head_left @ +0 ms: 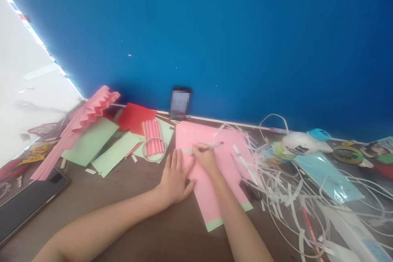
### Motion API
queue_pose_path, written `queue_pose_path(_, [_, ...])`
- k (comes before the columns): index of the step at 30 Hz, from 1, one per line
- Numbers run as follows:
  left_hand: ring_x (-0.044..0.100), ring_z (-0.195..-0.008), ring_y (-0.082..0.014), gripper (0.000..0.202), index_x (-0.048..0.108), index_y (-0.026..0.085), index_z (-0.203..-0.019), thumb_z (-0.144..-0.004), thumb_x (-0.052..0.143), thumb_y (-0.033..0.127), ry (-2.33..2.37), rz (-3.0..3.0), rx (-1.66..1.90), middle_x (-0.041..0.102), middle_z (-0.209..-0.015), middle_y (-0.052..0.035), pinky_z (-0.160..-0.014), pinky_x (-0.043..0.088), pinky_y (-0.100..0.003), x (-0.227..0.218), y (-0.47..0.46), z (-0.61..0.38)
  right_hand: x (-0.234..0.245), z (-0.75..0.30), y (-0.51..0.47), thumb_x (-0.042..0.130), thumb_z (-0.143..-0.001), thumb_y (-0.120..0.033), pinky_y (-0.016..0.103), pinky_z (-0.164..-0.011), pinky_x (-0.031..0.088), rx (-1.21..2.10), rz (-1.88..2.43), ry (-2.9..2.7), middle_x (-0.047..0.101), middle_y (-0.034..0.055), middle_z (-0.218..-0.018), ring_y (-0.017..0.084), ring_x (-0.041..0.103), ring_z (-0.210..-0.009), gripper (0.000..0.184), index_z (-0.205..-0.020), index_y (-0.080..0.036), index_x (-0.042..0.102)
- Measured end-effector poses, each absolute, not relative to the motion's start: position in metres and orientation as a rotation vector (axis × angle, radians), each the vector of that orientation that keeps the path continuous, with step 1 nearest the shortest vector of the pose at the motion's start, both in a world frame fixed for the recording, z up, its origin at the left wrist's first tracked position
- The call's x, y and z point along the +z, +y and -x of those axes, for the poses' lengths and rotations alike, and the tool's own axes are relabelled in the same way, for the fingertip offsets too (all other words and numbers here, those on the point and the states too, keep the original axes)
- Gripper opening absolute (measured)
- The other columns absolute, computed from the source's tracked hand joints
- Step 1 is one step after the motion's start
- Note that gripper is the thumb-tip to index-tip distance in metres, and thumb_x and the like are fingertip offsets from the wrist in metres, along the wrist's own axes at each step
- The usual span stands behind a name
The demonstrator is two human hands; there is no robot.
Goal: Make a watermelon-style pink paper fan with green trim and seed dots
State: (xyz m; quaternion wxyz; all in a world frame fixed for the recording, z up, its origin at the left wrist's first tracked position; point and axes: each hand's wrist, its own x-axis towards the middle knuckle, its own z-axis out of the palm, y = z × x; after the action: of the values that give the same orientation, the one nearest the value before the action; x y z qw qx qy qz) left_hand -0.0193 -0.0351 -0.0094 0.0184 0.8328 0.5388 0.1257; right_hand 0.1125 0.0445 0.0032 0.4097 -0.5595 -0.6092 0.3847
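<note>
A pink sheet of paper (pixel 211 196) lies on the brown table, with pale green strips showing at its bottom edge. My left hand (pixel 177 178) rests with fingers spread, partly on the sheet's left edge and partly on the table. On the sheet, my right hand (pixel 205 157) grips a pen (pixel 217 145), its shaft leaning up to the right. The pen's tip is hidden by the fingers. Right of the sheet lie dark-handled scissors (pixel 250 190). A pleated pink paper piece (pixel 153 137) sits beyond my left hand, inside or under a thin round ring (pixel 164 153).
At left are a large pleated pink paper (pixel 82 118), green sheets (pixel 92 141), a red sheet (pixel 135 118) and a phone (pixel 27 208). Another phone (pixel 180 102) leans on the blue wall (pixel 215 41). White cables and paper strips (pixel 285 188), plus a glue bottle (pixel 302 143), crowd the right.
</note>
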Motion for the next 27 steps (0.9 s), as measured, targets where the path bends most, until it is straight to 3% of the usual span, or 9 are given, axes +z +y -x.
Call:
queue_pose_path(7, [0.016,-0.129,-0.0377,0.059,0.025,0.027,-0.136,-0.083,0.032,0.052,1.677,-2.587,0.389,0.020,-0.143,-0.0136,-0.099,0.017,-0.051,-0.0081,-0.0356,0.0193,0.0017,-0.1134,0.0450,0.049,-0.073,-0.036,0.020,-0.043,0.036,0.979,1.388,-1.541,0.033,-0.0051,-0.042,0.014,0.057,-0.051,0.036,-0.045,-0.020,0.032])
queue_pose_path(14, [0.016,-0.129,-0.0373,0.059,0.025,0.027,-0.136,-0.083,0.032,0.052,1.677,-2.591,0.393,0.018,-0.144,-0.0128,-0.099,0.015,-0.051,-0.0109,-0.0348,0.0198,-0.0016,-0.1141,0.0455,0.048,-0.073,-0.037,0.020,-0.045,0.039,0.996,1.368,-1.523,0.029,-0.0058,-0.043,0.013,0.053,-0.048,0.037,-0.046,-0.020,0.031])
queue_pose_path(27, [0.015,-0.129,-0.0376,0.057,0.025,0.028,-0.136,-0.084,0.030,0.051,1.656,-2.591,0.398,0.020,-0.143,-0.0141,-0.098,0.017,-0.052,-0.0079,-0.0353,0.0201,0.0039,-0.1208,0.0472,0.049,-0.072,-0.033,0.022,-0.049,0.042,0.919,1.397,-1.454,0.035,-0.0049,-0.042,0.011,0.046,-0.047,0.035,-0.044,-0.019,0.033])
